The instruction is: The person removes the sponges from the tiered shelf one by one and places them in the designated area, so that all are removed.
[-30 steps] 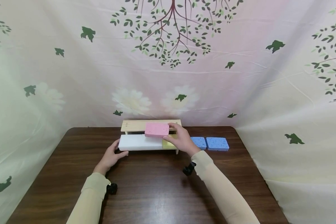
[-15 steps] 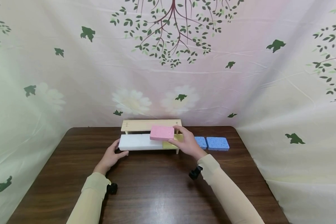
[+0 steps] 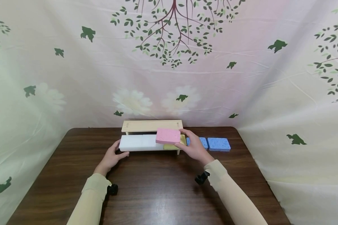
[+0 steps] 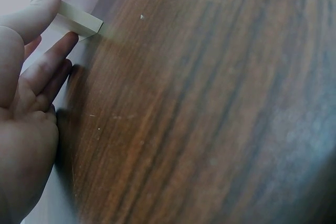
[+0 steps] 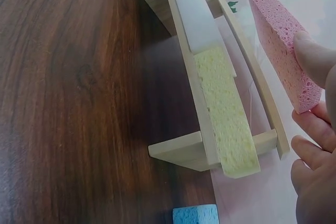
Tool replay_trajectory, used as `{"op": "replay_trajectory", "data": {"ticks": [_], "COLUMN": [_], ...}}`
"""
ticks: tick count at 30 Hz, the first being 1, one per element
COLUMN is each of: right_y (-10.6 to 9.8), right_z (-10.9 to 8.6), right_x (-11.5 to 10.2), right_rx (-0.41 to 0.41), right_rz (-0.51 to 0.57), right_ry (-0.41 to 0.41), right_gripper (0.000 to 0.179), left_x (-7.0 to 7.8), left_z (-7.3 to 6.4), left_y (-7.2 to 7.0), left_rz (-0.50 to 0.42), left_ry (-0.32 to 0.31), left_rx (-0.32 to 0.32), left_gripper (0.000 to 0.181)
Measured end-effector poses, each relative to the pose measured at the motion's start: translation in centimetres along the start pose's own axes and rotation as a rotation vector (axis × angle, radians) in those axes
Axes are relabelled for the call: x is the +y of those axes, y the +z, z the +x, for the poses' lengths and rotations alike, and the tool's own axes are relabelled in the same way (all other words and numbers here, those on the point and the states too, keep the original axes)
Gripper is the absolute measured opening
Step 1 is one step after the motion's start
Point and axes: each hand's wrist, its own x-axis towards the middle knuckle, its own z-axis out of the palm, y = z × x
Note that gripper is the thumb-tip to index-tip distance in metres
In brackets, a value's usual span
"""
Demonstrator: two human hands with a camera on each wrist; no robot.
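My right hand (image 3: pixel 195 148) pinches a pink sponge (image 3: pixel 168 136) by its right end, between thumb and fingers. In the right wrist view that sponge (image 5: pixel 286 51) is held above a two-tier wooden rack (image 5: pixel 181 150). On the rack's lower tier lie white sponges (image 3: pixel 140 142) side by side, with a yellow sponge (image 3: pixel 173 146) at their right end; the pink one partly covers it in the head view. My left hand (image 3: pixel 110 157) grips the rack's left end, fingers at the side and thumb at the front. The left wrist view shows its fingers (image 4: pixel 52 59) near a wooden leg.
Two blue sponges (image 3: pixel 218 144) lie on the brown table (image 3: pixel 157 187) to the right of the rack, the nearer one partly behind my right hand. The rack's higher back tier (image 3: pixel 140 126) shows bare wood. A printed cloth (image 3: pixel 157 78) hangs behind the table.
My right hand has carried the pink sponge rightward and slightly nearer, from over the white sponges to partly over the yellow one. My left hand has stayed in place.
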Motion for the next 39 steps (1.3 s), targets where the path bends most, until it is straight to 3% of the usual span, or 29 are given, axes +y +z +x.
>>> {"op": "replay_trajectory", "data": {"ticks": [11, 21, 24, 32, 39], "right_y": [-0.7, -2.2, -2.5, -3.0, -3.4], "right_z": [-1.4, -3.2, -3.8, -5.4, -6.6], "right_x": [0.5, 0.8, 1.3, 2.4, 3.2], "right_rx": [0.008, 0.025, 0.016, 0.014, 0.018], "right_rz": [0.003, -0.006, -0.013, -0.026, -0.002], "right_ry": [-0.015, -0.004, 0.007, 0.027, 0.012], "right_gripper": [0.071, 0.069, 0.070, 0.071, 0.069], "left_x": [-0.2, -3.8, -3.4, -0.3, -0.1], "left_z": [0.2, 2.0, 1.8, 0.1, 0.0], "left_y": [-0.1, 0.1, 0.1, 0.0, -0.1], "left_rz": [-0.005, 0.007, 0.000, 0.002, 0.013], "left_ry": [-0.009, -0.024, -0.032, -0.020, -0.007], "left_rx": [0.001, 0.026, 0.024, 0.005, 0.003], "left_gripper": [0.084, 0.088, 0.087, 0.083, 0.082]}}
